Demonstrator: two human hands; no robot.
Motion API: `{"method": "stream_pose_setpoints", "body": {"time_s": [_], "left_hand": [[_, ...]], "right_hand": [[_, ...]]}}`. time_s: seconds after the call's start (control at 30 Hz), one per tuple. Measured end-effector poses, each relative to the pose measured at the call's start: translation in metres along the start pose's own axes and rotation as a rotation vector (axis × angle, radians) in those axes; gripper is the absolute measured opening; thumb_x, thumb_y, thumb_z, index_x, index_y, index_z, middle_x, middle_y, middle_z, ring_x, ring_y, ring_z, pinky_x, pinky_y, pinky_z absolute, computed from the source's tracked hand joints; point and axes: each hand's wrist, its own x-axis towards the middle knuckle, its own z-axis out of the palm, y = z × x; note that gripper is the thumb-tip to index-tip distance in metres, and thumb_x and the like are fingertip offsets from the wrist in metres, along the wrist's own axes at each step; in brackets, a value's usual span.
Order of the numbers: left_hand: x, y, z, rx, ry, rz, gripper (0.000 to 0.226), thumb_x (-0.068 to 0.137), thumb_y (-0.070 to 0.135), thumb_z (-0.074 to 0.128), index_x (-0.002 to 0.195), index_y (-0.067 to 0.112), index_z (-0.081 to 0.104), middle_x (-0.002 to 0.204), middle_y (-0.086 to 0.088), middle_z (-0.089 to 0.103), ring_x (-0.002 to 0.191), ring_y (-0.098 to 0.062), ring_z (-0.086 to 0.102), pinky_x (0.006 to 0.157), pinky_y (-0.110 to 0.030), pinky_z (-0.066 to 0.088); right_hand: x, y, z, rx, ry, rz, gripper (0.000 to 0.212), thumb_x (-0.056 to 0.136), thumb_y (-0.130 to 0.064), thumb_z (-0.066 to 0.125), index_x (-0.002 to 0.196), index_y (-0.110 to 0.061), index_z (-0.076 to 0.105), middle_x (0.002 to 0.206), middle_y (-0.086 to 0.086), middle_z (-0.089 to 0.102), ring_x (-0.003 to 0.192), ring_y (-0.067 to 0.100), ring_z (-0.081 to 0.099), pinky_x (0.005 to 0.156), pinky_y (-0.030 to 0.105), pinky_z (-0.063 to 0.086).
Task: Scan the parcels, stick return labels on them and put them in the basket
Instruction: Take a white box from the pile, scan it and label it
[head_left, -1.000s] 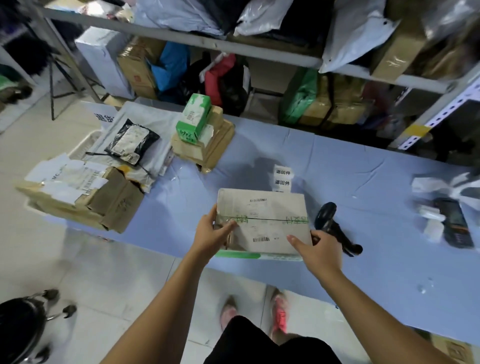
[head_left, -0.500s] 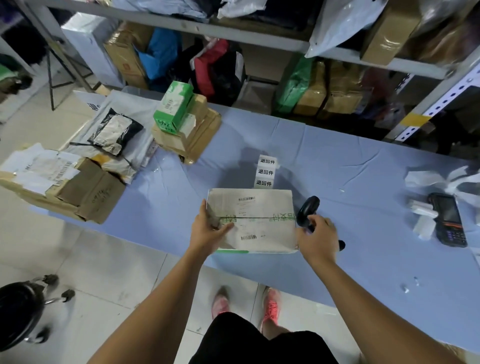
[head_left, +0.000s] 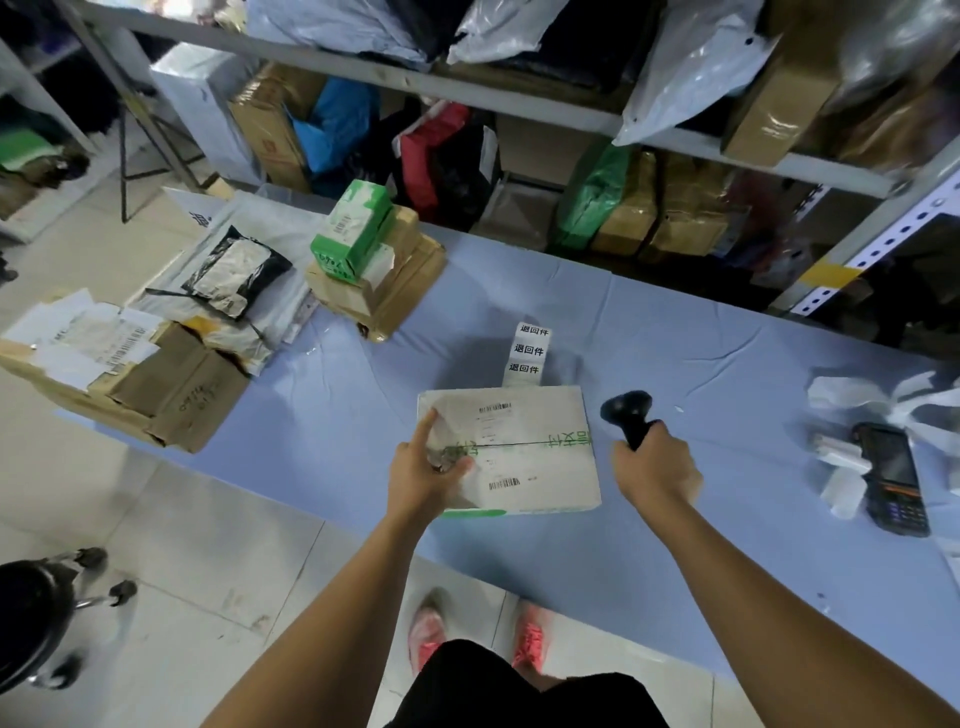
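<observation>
One parcel is lying at the table's near edge. My left hand is gripping its left side, and my right hand is clutching the scanner beside it. I'm judging the scan is only beginning; labelling from the label strip behind and basketing are remaining.

Head-worn view, downward over table

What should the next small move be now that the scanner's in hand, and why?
Probably swing the barcode scanner left, aiming at the lower barcode on the parcel. The right hand grips it beside the parcel's right edge; the left hand holds the parcel, barcodes facing up.
</observation>
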Motion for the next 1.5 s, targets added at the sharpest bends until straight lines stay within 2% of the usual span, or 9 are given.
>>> {"method": "stream_pose_setpoints", "body": {"time_s": [0.1,0.2,0.4,0.77,1.03,1.13,1.23,1.37,1.5], "left_hand": [[-0.001,0.008,0.007,0.016,0.011,-0.005,0.086,0.074,0.036,0.082,0.147,0.033,0.037,0.102,-0.013,0.063,0.093,-0.028,0.063,0.09,-0.041,0.052],[0.0,0.011,0.009,0.015,0.001,-0.005,0.086,0.074,0.036,0.083,0.146,0.031,0.037,0.105,-0.014,0.064,0.098,-0.029,0.062,0.089,-0.039,0.052],[0.001,0.007,0.008,-0.023,-0.007,0.003,0.084,0.074,0.035,0.081,0.145,0.032,0.036,0.107,-0.013,0.062,0.098,-0.028,0.063,0.092,-0.039,0.052],[0.001,0.004,0.007,-0.021,-0.042,-0.029,0.088,0.075,0.041,0.08,0.147,0.04,0.032,0.111,-0.009,0.051,0.104,-0.029,0.06,0.096,-0.034,0.046],[-0.001,0.006,0.001,0.052,-0.075,-0.02,0.085,0.073,0.044,0.079,0.143,0.041,0.032,0.109,-0.004,0.053,0.099,-0.024,0.059,0.089,-0.037,0.051],[0.0,0.007,-0.002,0.091,-0.099,0.005,0.081,0.072,0.042,0.079,0.14,0.039,0.034,0.107,-0.004,0.061,0.091,-0.022,0.06,0.081,-0.034,0.051],[0.0,0.012,-0.005,0.165,-0.144,-0.001,0.082,0.072,0.044,0.078,0.137,0.04,0.029,0.106,-0.002,0.064,0.089,-0.024,0.061,0.073,-0.032,0.05],[0.002,0.03,-0.011,0.292,-0.032,-0.005,0.095,0.068,0.061,0.077,0.143,0.032,0.029,0.123,-0.009,0.05,0.114,-0.034,0.055,0.097,-0.042,0.048],[0.019,0.057,-0.006,0.265,0.006,0.082,0.09,0.077,0.055,0.075,0.148,0.016,0.035,0.143,-0.009,0.047,0.133,-0.03,0.042,0.109,-0.041,0.037]], "right_hand": [[-0.016,-0.03,-0.031,0.327,-0.076,-0.025,0.018,0.083,-0.033,0.059,0.09,-0.018,0.056,0.071,0.001,0.058,0.06,0.023,0.059,0.055,0.039,0.056],[-0.041,-0.055,-0.053,0.497,-0.285,-0.027,0.021,0.083,-0.039,0.063,0.081,-0.018,0.062,0.06,0.002,0.055,0.04,0.021,0.048,0.039,0.029,0.043],[-0.082,-0.077,-0.068,0.442,-0.326,-0.073,0.028,0.088,-0.036,0.061,0.084,-0.008,0.063,0.066,0.008,0.057,0.042,0.026,0.048,0.038,0.028,0.041],[-0.104,-0.078,-0.074,0.444,-0.249,-0.09,0.022,0.089,-0.036,0.061,0.079,-0.017,0.062,0.062,0.002,0.055,0.041,0.023,0.047,0.036,0.025,0.04],[-0.076,-0.035,-0.052,0.395,-0.126,0.0,0.024,0.088,-0.048,0.053,0.093,-0.025,0.056,0.083,-0.001,0.066,0.074,0.021,0.063,0.07,0.04,0.056],[-0.052,-0.006,-0.034,0.385,-0.112,0.045,0.026,0.088,-0.039,0.059,0.102,-0.019,0.051,0.086,0.002,0.064,0.076,0.023,0.064,0.071,0.041,0.056],[-0.023,0.02,-0.017,0.19,-0.104,0.057,0.033,0.087,-0.039,0.064,0.106,-0.02,0.044,0.095,0.0,0.063,0.09,0.026,0.061,0.085,0.041,0.048],[0.007,0.039,0.002,0.068,-0.077,0.09,0.031,0.086,-0.042,0.059,0.104,-0.022,0.046,0.092,0.001,0.056,0.097,0.026,0.051,0.081,0.037,0.039],[0.024,0.047,0.018,0.05,-0.078,0.087,0.029,0.083,-0.036,0.062,0.102,-0.021,0.047,0.098,0.004,0.062,0.099,0.027,0.053,0.08,0.037,0.043]]}}
